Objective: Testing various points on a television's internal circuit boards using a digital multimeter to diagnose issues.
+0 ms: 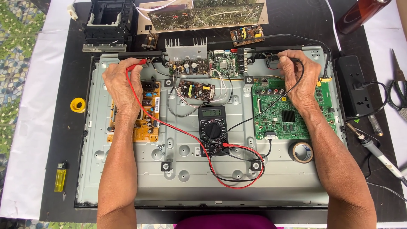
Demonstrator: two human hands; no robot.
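The left hand (123,82) was closed on the red probe (136,65), its tip pressed near the far left corner of the metal back panel (190,178), just above the yellow circuit board (144,114). The right hand (299,78) was closed on the black probe (292,59), held at the far edge of the panel beside the green circuit board (288,112). Both leads ran back to the black meter (212,127), which lay at the panel's centre with its display lit. In my judgement the measurement called for both tips to be held steady on their contacts, fingers behind the bare metal, and the red lead (237,174) kept from snagging where it looped near the front. As to labels and packages: a narrow white sticker stood on the right edge of the yellow board; the roll of dark tape (302,152) at near right carried a pale printed core; a small yellow tape roll (77,104) sat on the dark mat at left; a yellow lighter (60,177) lay at near left; a brown bottle (360,15) stood at far right, its label not visible. A black power strip (355,87) lay right of the panel.
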